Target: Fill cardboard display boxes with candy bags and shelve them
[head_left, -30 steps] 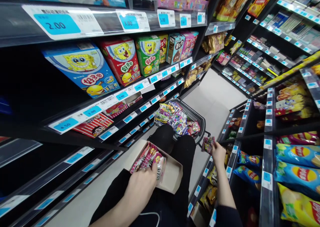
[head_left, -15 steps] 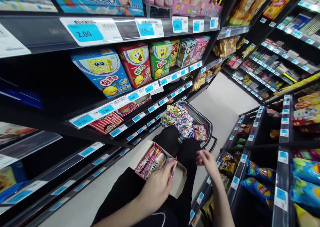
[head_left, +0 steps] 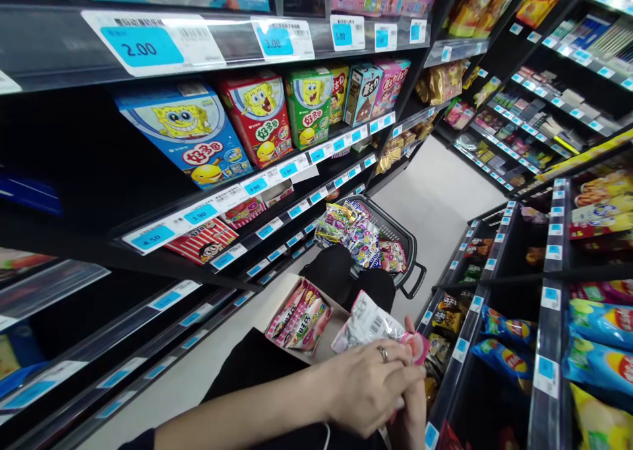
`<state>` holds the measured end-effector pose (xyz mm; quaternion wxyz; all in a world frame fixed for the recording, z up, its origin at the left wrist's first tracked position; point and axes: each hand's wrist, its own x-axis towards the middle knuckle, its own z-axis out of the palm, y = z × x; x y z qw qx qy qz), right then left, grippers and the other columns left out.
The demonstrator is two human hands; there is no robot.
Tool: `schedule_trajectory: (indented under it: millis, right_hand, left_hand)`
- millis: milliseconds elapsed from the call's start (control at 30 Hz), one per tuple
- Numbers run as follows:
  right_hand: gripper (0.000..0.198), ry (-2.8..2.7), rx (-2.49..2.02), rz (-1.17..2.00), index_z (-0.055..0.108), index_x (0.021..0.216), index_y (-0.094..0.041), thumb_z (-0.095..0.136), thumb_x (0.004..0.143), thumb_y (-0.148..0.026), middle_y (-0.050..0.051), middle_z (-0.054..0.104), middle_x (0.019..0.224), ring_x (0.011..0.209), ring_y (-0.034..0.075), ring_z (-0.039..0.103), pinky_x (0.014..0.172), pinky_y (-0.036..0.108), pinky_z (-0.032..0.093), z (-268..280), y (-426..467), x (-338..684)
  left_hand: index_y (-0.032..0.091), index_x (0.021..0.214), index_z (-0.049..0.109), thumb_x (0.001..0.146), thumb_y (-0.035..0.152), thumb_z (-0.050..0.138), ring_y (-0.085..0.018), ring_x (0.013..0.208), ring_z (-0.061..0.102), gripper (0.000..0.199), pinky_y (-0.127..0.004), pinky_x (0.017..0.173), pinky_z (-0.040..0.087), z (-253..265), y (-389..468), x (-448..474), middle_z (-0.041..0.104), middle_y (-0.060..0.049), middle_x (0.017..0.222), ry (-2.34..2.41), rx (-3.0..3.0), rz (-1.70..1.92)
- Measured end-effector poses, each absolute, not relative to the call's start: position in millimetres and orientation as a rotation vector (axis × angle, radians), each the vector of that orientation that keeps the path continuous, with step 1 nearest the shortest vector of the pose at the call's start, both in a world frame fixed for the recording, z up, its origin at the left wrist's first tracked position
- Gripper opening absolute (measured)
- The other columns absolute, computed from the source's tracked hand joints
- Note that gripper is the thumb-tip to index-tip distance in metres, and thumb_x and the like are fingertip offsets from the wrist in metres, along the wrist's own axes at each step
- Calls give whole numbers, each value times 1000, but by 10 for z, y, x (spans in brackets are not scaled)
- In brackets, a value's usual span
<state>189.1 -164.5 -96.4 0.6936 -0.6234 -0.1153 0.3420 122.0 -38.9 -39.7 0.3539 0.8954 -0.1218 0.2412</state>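
Observation:
An open cardboard box (head_left: 341, 315) rests on my lap with several pink candy bags (head_left: 302, 318) standing in its left part. Over the box's right end, my left hand (head_left: 368, 384) is closed on a candy bag (head_left: 368, 321), whose silvery back with a barcode faces up. My right hand (head_left: 414, 397) meets it from the right, its fingers around the bag's pink end; the left hand hides much of it. Beyond my knees, a black shopping basket (head_left: 413, 242) on the floor holds several colourful candy bags (head_left: 363, 242).
On the left, a dark shelf carries snack boxes, among them a blue box (head_left: 185, 133), a red box (head_left: 257, 117) and a green box (head_left: 309, 103). A lower rack with blue chip bags (head_left: 601, 328) borders the right side. Pale floor (head_left: 435, 186) runs between them.
My left hand has moved right, bringing a candy bag out of the box. My right hand, apart before, has come to the bag. The view has shifted slightly.

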Motion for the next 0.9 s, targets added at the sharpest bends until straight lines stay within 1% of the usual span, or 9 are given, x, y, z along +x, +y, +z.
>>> schedule_trajectory:
  millis: [100,167,267,333,400,500,600,667,900]
  right_hand:
    - [57,-83,-1270,754,42,140,-32,52,88,-51,2,65,122,110,18,62,94,32,51,-859,-1656,1877]
    - [41,7,-1196,729,59,125,-30,58,87,-45,3,71,110,99,19,68,85,31,55,-829,-1635,1866]
    - [19,-47,-1209,711,73,93,-27,69,79,-39,2,75,94,77,19,71,74,30,57,-916,-1536,1858]
    - [24,-149,-1339,741,75,87,-24,73,74,-45,4,76,91,77,20,71,73,31,57,-1027,-1414,1843]
    - [34,-222,-1485,780,77,84,-20,75,68,-50,8,77,89,83,24,71,77,33,56,-1112,-1279,1811]
    - [38,-270,-1562,803,78,89,-18,76,66,-48,11,76,94,89,27,70,82,35,55,-1090,-1166,1754]
    - [31,-362,-1637,706,77,92,-20,72,72,-42,11,74,102,97,27,67,86,36,53,-892,-1174,1729]
    - [22,-437,-1693,631,76,82,-20,68,77,-40,11,74,98,96,25,67,85,35,52,-728,-1194,1737]
    - [21,-674,-1722,508,65,66,-21,61,84,-31,7,68,87,81,19,65,69,24,51,-456,-1278,1788]
  left_hand:
    - [5,119,53,83,13,48,-24,92,63,36,-35,99,47,-232,-308,1119,69,-12,84,-366,2270,812]
    - [14,118,57,84,11,47,-21,81,63,35,-38,95,49,-200,-295,1014,68,-7,74,-142,2291,985]
    - [22,112,62,84,13,52,-22,88,62,31,-45,96,46,-313,-318,930,69,-7,88,434,2140,964]
    - [21,106,65,84,19,57,-26,105,58,23,-45,96,45,-507,-342,949,66,-10,110,638,1905,765]
    - [20,104,65,86,19,54,-25,108,58,21,-41,95,47,-743,-356,987,66,-9,110,776,1647,701]
    - [20,120,58,90,26,50,-25,114,56,32,-43,101,43,-975,-371,1001,62,-10,121,848,1428,553]
    - [23,135,50,95,34,42,-24,129,44,42,-44,111,32,-943,-412,994,51,-9,139,707,1396,514]
    - [24,141,44,97,36,37,-24,137,33,46,-43,116,24,-846,-455,1009,41,-7,148,582,1345,518]
    - [22,150,24,95,56,28,-26,145,13,64,-43,120,11,-637,-505,997,18,-5,159,374,1262,469]
